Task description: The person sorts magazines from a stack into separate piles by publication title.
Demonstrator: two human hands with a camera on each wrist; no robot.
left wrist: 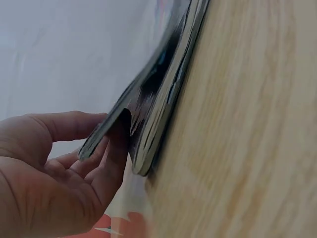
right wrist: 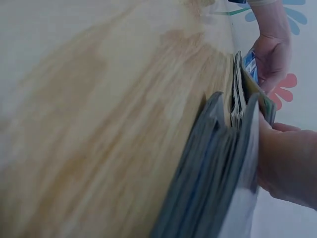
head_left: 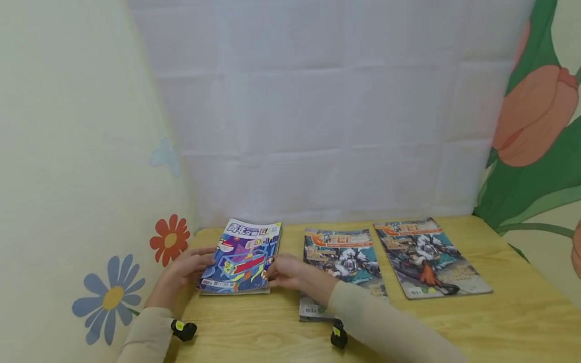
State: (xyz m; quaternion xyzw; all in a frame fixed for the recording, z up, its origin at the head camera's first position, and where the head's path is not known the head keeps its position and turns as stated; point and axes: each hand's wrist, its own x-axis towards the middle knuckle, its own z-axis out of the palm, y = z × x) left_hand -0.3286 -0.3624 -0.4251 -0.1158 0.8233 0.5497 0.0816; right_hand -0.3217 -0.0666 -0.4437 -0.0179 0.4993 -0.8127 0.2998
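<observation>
A magazine with a purple and blue cover (head_left: 240, 259) lies at the left of the table, on top of at least one other magazine (left wrist: 157, 129). My left hand (head_left: 192, 263) pinches its left edge. In the left wrist view, the thumb is on the cover and the fingers are underneath, with that edge raised off the pages below. At the opposite side, my right hand (head_left: 289, 272) grips the right edge, its fingertips partly hidden. Under my right forearm is a stack of magazines (right wrist: 213, 163) with an orange title, partly covered by the arm.
Another orange-titled magazine (head_left: 431, 259) lies at the right of the wooden table (head_left: 254, 330). A white cloth (head_left: 317, 111) hangs behind the table. A wall with painted flowers (head_left: 111, 297) stands close on the left.
</observation>
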